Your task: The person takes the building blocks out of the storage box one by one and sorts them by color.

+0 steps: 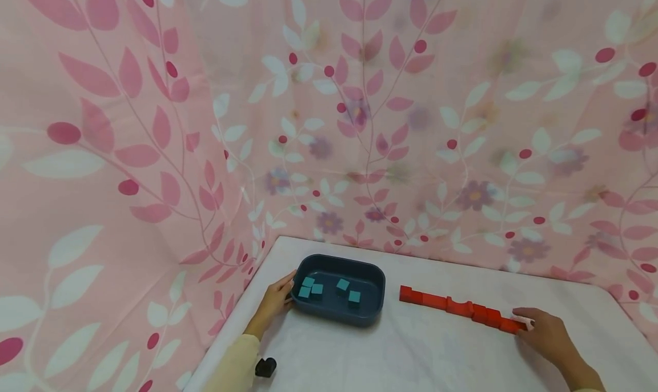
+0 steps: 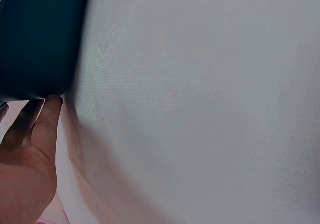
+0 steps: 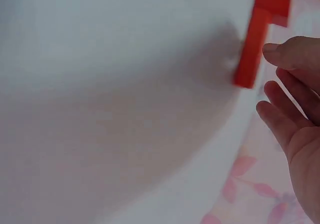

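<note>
A dark blue tub (image 1: pixel 334 313) stands on the white tabletop, with several small teal blocks (image 1: pixel 317 290) lying loose inside. My left hand (image 1: pixel 275 300) touches the tub's left end. In the left wrist view, extended fingers (image 2: pixel 46 126) meet the end of the tub (image 2: pixel 40 38). To the right of the tub runs a row of red blocks (image 1: pixel 460 307) of different shapes, set end to end. My right hand (image 1: pixel 547 332) is at the right end of that row. In the right wrist view, its thumb is beside the last red block (image 3: pixel 251 51) and the other fingers are spread loosely.
A small black object (image 1: pixel 265 367) lies near my left forearm. Pink floral cloth (image 1: pixel 360 123) hangs behind the table and along its left side. White cloth covers the tabletop (image 1: pixel 411 358).
</note>
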### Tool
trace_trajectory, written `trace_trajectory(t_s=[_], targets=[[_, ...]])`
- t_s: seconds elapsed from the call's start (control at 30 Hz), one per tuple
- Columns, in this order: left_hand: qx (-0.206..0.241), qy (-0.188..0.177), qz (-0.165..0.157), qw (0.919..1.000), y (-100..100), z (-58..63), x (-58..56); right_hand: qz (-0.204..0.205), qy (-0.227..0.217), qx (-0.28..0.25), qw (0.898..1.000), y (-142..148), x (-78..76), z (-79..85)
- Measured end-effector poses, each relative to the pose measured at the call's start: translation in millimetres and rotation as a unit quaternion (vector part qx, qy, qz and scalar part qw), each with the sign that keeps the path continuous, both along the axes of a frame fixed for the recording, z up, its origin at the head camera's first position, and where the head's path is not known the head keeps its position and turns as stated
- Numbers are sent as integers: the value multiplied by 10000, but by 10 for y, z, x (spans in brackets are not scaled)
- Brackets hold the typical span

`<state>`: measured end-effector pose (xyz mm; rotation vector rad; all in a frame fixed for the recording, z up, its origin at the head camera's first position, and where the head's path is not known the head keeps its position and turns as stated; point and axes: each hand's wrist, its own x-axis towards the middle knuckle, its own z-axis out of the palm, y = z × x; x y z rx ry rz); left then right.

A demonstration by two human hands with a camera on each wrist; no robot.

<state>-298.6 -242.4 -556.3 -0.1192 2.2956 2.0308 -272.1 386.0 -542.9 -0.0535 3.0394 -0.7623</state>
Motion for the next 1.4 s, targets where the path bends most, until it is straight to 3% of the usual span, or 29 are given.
trace_trajectory(t_s=[0.13,0.23,0.43,0.63,0.87,1.13,1.4], targets=[[-54,12,-19,10000,-9,51,9,312,679,36,9972,-212,-55,220],[-99,0,76,9999,-19,21,-3,542,1083,-41,9926,-470,-118,364],[-134,-61,126,9998,-28,-13,-10,1051,1634,-400,9801,-1085,-277,493],[-127,-45,151,9998,-30,-39,-17,1592,1462,-900,9722,-1780,-390,538],[-116,-70,64,9999,9,-90,-29,2057,1212,-1384,9612,-2408,-410,468],[-60,-54,59,10000,17,-90,-30,2585,931,-1731,9458,-2845,-444,316],[-72,-76,79,9999,-1,-75,-34,2739,793,-1268,9501,-3119,-472,183]])
